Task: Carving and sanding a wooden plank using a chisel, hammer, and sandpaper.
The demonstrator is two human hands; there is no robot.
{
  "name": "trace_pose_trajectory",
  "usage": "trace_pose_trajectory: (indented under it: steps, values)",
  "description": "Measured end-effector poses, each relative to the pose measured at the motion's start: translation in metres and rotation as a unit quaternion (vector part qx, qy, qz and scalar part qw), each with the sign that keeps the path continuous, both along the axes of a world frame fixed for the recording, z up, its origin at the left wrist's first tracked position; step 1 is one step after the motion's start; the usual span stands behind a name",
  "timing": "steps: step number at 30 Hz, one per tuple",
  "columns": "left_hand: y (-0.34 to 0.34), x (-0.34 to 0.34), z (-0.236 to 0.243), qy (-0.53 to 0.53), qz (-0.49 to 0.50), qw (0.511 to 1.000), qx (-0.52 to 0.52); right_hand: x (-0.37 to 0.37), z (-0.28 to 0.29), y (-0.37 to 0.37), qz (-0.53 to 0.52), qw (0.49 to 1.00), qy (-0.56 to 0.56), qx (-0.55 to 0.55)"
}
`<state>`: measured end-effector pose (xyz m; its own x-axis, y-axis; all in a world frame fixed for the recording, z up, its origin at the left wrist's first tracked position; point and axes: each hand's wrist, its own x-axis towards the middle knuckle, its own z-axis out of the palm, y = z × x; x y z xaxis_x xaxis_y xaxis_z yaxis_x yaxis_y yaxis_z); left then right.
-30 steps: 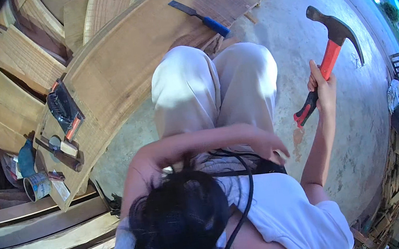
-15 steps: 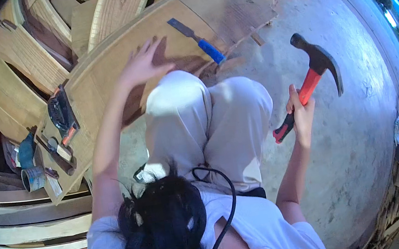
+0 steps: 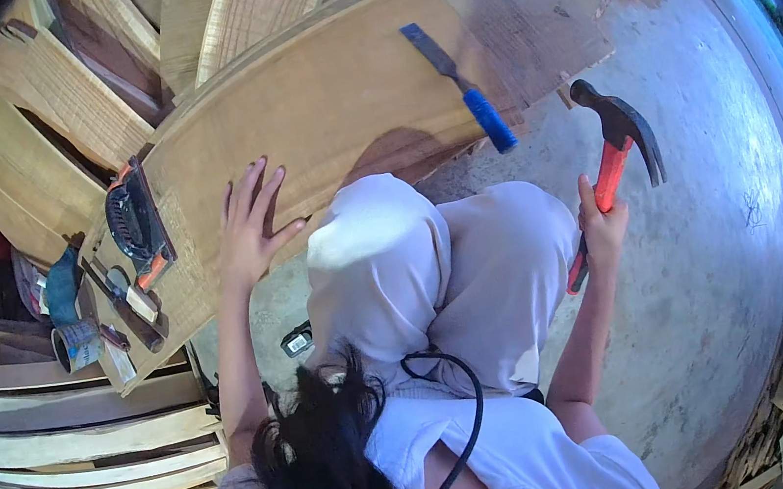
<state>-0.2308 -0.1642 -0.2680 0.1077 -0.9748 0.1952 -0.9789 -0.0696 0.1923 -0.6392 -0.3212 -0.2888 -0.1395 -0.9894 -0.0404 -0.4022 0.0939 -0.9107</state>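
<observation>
While the right hand [image 3: 601, 222] stays clenched on the hammer [image 3: 619, 155], the open left hand [image 3: 251, 228] has slid down the plank [image 3: 343, 102]

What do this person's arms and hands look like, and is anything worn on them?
Both forearms are bare. The left hand and right hand wear no gloves; I see no rings or watch. Short white T-shirt sleeves end above the elbows.
</observation>
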Motion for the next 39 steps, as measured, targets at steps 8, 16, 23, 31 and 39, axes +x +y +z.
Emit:
trace_pose_trajectory:
  steps: [8,16,23,31,39]
  values:
    - [-0.062,-0.012,0.007,0.024,-0.044,0.998,-0.035,0.012,0.025,-0.001,-0.039,0.998,0.053,0.001]
    - [-0.177,-0.066,0.085,0.151,-0.269,0.948,-0.076,0.025,0.042,0.006,-0.067,0.995,-0.071,-0.028]
    - [-0.272,-0.18,0.044,0.009,-0.46,0.887,0.025,0.007,0.019,0.014,-0.021,0.97,-0.231,-0.072]
    - [-0.282,-0.188,0.012,0.032,-0.551,0.828,-0.099,-0.016,-0.01,0.02,0.014,0.967,-0.219,-0.129]
    - [-0.247,-0.224,0.033,0.101,-0.617,0.777,-0.074,-0.009,-0.029,0.022,-0.022,0.971,-0.211,-0.109]
